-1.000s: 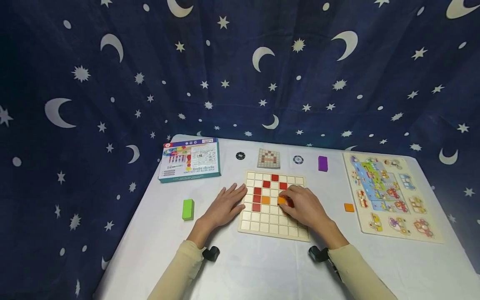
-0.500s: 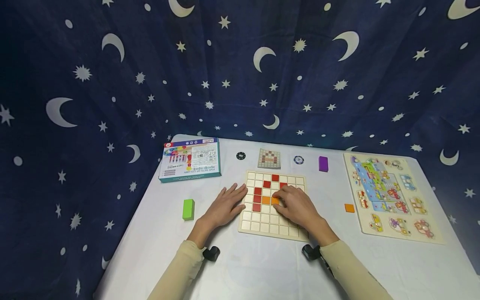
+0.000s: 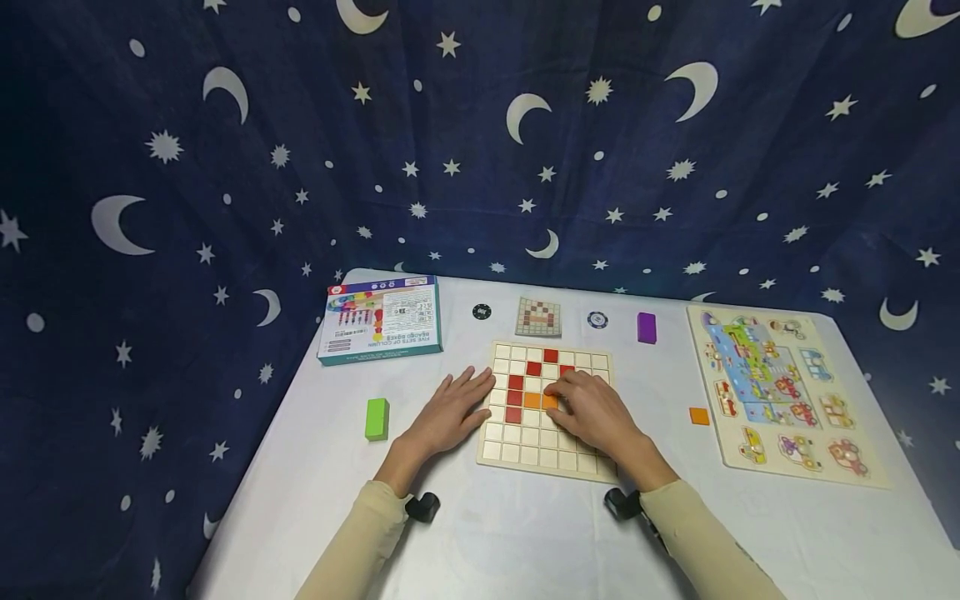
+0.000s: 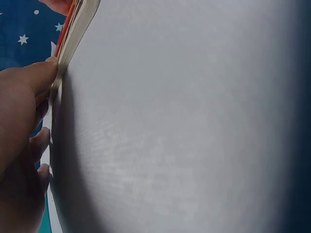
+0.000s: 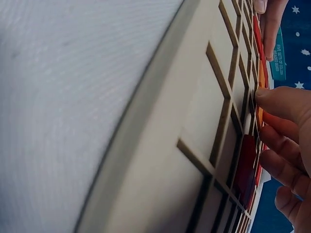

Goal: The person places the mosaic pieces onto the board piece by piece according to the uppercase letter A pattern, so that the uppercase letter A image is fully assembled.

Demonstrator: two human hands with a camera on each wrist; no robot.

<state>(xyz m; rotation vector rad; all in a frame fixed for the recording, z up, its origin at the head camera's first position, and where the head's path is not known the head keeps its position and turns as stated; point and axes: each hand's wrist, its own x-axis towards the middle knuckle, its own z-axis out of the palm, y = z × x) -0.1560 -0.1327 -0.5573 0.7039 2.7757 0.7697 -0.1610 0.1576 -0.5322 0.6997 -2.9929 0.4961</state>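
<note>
A wooden grid board [image 3: 510, 454] lies in front of me with several red tiles [image 3: 514, 382] and an orange tile [image 3: 532, 401] set in its squares. Beside that one, a second orange tile [image 3: 551, 402] is in the grip of my right hand [image 3: 596, 410], its thumb and fingertips bent down over the grid. The right hand covers part of the board's right side; a red tile [image 5: 246, 162] under it shows in the right wrist view. My left hand [image 3: 444, 417] rests with fingers stretched out at the board's left edge, its thumb [image 4: 41, 75] touching the rim.
A small pattern card [image 3: 538, 317] stands behind the board between two round chips [image 3: 482, 312]. To the left are a box [image 3: 382, 321] and a green block [image 3: 377, 419]. On the right are a purple block [image 3: 647, 327], a loose orange tile [image 3: 699, 416] and a vehicle puzzle [image 3: 806, 450].
My right hand has moved left with the orange tile, bringing it beside the other orange tile, and has kept still since half a second ago. The left hand has stayed put.
</note>
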